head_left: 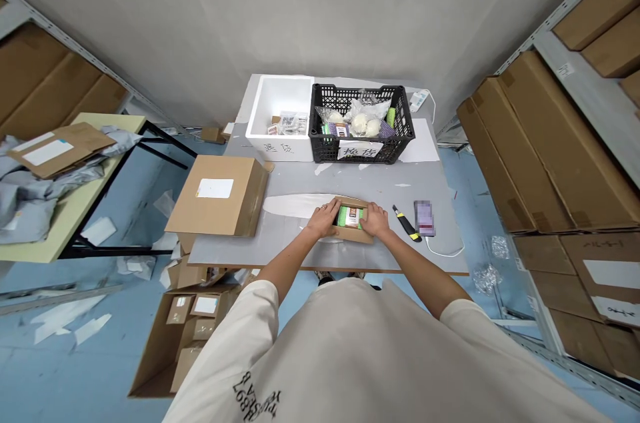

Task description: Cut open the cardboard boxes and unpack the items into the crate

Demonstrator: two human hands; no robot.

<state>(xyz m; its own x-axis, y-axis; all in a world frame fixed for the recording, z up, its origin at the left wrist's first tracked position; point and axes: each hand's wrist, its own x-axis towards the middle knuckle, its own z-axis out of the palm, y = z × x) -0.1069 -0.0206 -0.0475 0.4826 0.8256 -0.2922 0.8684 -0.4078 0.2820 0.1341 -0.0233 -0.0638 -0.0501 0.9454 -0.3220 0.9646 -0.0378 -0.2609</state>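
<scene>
A small open cardboard box [345, 234] lies on the grey table in front of me. Inside it is a green packet [342, 216] with a white and brown label; I cannot make out its exact kind. My left hand [324, 217] grips the box's left end, fingers bent over its edge. At the opposite end, my right hand [376, 219] is closed around the box side, its fingertips close to the green packet. Right of that hand lie a yellow and black utility knife [407, 223] and a phone [425, 218] on a white cable.
At the table's back stand a white bin [285, 148] and a black crate [327, 148] holding bagged goods. A large closed carton [210, 206] sits at the table's left. Another open carton [150, 356] with small boxes is on the floor. Shelves of cartons [565, 150] flank the right.
</scene>
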